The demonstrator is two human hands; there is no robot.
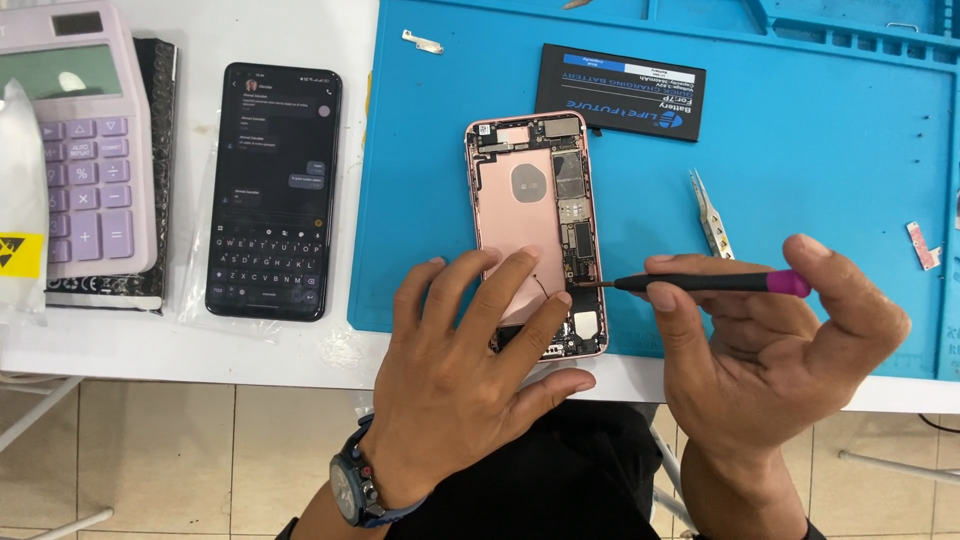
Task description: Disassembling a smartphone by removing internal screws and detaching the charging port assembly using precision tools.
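**A:** What is lying in front of the person?

**B:** An opened smartphone [535, 235] with a rose-gold shell is lying face-up on a blue repair mat [820, 200], near the mat's front left corner. Its screen and battery are out, so the circuit board and small connectors are showing along its right side.

**A:** What are the hands doing?

**B:** The left hand [465, 370], wearing a wristwatch [352, 487], is resting with fingers spread flat on the phone's lower half, pinning it down. The right hand [775, 345] is pinching a thin black screwdriver with a magenta cap [700, 283] between thumb and fingertips; its tip is touching the board by the phone's right edge.

**A:** How would the phone handle?

**B:** It looks light, stiff and smooth, likely to slide on the mat unless held. The bare board seems fragile, so the metal frame edges or the plain back panel look like the safest places to hold.

**A:** What else is nearby?

**B:** A black battery [620, 92] is lying just beyond the phone's top. Metal tweezers [712, 215] are sitting to the right, close above the screwdriver. A small metal bracket [423, 41] is lying at the mat's top left, and a small pink part [924, 244] at its right edge. Off the mat, on the white surface [270, 30], a second black smartphone [272, 190] with a lit screen is lying beside a lilac calculator [75, 140].

**A:** Is anything in the way?

**B:** Only the left fingers, which are covering part of the lower shell.
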